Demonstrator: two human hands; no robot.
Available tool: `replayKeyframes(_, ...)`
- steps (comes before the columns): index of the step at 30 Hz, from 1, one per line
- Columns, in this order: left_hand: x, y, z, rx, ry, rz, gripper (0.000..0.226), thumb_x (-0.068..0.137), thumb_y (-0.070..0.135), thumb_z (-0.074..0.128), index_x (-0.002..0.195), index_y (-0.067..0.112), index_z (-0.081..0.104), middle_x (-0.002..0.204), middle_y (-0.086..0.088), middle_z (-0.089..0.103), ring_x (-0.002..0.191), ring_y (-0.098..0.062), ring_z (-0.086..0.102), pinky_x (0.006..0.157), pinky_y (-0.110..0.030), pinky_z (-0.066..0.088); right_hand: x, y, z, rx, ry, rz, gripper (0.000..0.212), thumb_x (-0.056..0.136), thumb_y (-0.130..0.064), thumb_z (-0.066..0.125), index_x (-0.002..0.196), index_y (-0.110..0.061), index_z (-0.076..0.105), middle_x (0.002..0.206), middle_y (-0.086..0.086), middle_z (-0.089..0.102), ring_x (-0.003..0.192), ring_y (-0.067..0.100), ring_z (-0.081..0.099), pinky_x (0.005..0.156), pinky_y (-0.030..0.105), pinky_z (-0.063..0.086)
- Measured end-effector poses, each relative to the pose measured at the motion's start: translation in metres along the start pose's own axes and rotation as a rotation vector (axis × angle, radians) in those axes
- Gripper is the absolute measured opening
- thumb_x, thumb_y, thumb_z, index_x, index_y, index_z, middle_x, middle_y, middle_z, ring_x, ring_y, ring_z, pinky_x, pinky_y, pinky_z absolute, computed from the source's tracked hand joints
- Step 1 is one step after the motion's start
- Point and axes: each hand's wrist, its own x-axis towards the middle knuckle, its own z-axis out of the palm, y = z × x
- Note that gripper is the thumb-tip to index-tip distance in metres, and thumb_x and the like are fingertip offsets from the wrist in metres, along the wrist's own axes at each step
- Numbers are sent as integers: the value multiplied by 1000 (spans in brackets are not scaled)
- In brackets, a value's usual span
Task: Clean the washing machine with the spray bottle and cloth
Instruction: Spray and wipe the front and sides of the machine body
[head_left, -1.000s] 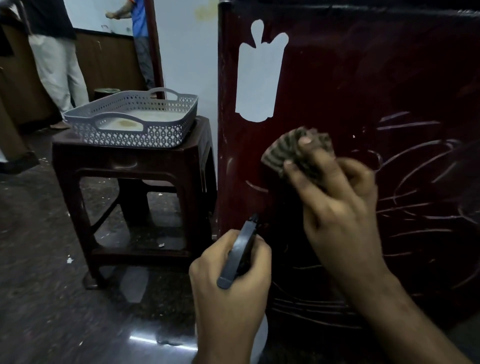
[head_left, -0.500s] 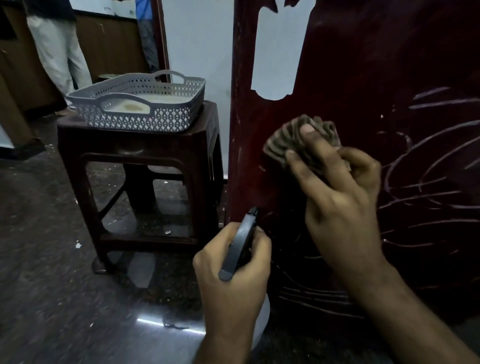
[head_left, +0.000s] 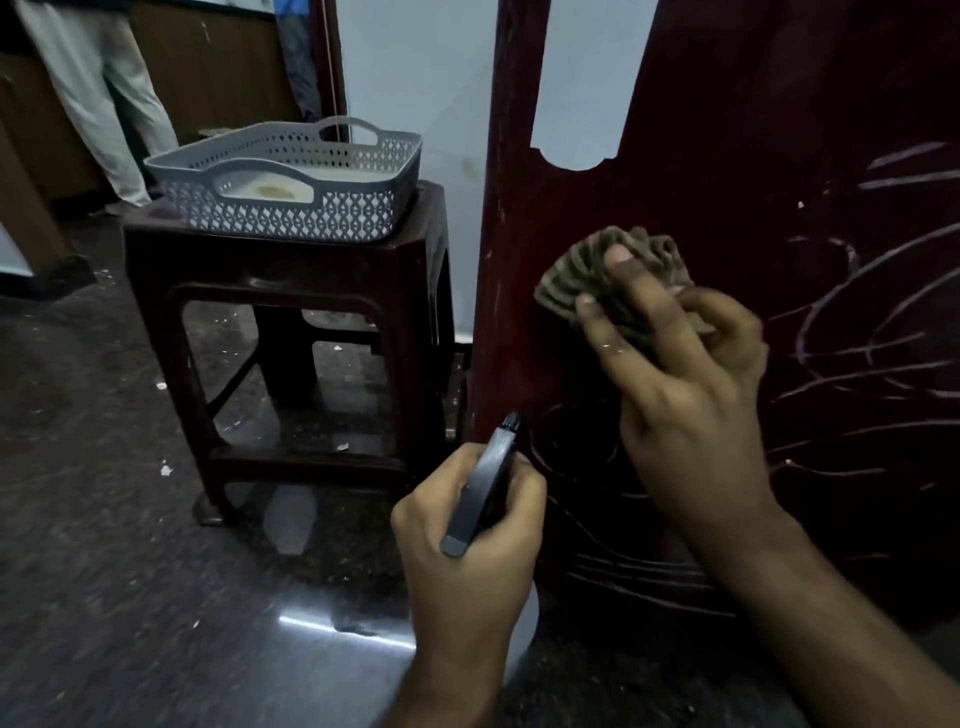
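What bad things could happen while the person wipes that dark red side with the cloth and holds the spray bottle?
1. The left hand holds the spray bottle with its nozzle close to the red panel; a stray squeeze could wet the right hand.
2. The cloth is bunched up, with only some of it under the fingers, so it might slip out mid-wipe.
3. The stool with the basket stands nearby; a wide swing might bump it.
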Motion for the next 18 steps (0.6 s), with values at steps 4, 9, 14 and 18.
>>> replayKeyframes(4,-1,-1,-1,-3,-28,0,49,89,2,72,54,18,42,47,2,38,43,-11,35,45,-28,29,-27,2,14,9,-204,-156,41,101,-22,56,141,-23,62,162,-6,40,127,26,44,94,41,40)
replayKeyframes(9,0,-9,-5,2,-27,-17,54,86,2,71,51,25,37,45,7,35,41,-7,31,43,-26,27,-39,34,3,144,-147,-53,26,104,-18,60,129,-19,68,154,-6,50,119,16,59,98,25,47)
replayKeyframes(14,-3,-4,4,-44,-46,-34,51,88,-1,68,53,18,37,47,7,34,43,-6,29,44,-23,26,-11,2,4,-30,-28,-46,33,106,-13,56,138,-15,65,158,3,44,121,29,36,99,38,39)
replayKeyframes(18,-5,-8,9,-22,-90,-21,56,88,-3,69,53,26,36,46,8,35,43,-6,30,45,-22,26,-24,9,15,-19,-156,-187,33,102,-18,65,135,-18,67,155,0,50,121,27,45,90,41,46)
